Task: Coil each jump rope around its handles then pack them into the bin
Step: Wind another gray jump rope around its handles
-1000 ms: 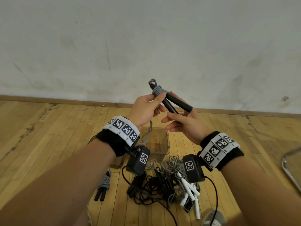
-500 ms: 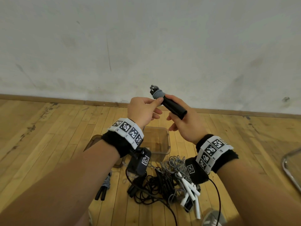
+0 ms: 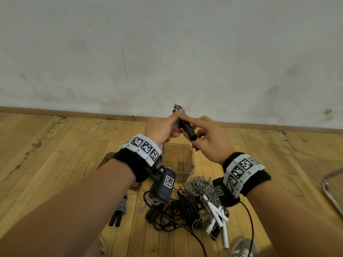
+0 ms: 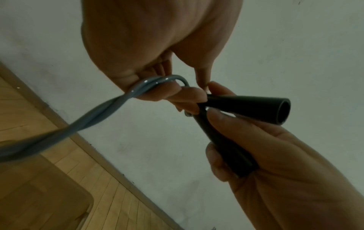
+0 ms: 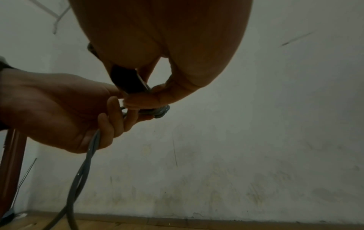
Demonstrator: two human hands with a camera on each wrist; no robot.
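Observation:
I hold a pair of black jump-rope handles (image 3: 188, 129) up in front of the wall, above the clear bin (image 3: 192, 160). My right hand (image 3: 207, 138) grips the handles (image 4: 232, 124). A few turns of grey rope (image 3: 181, 113) sit at the handles' far end. My left hand (image 3: 163, 128) pinches the doubled grey rope (image 4: 110, 105) right beside the handles, and the rope (image 5: 82, 174) trails down from its fingers. The left forefinger lies along the coil.
A tangle of black and grey ropes (image 3: 187, 204) with white handles (image 3: 217, 216) lies on the wood floor below my wrists. One coiled rope with black handles (image 3: 118, 212) lies at the left. A metal chair leg (image 3: 332, 191) curves in at the right edge.
Both hands have dropped lower and turned the handles more end-on toward me. The left hand has come round the handles' far end with the rope.

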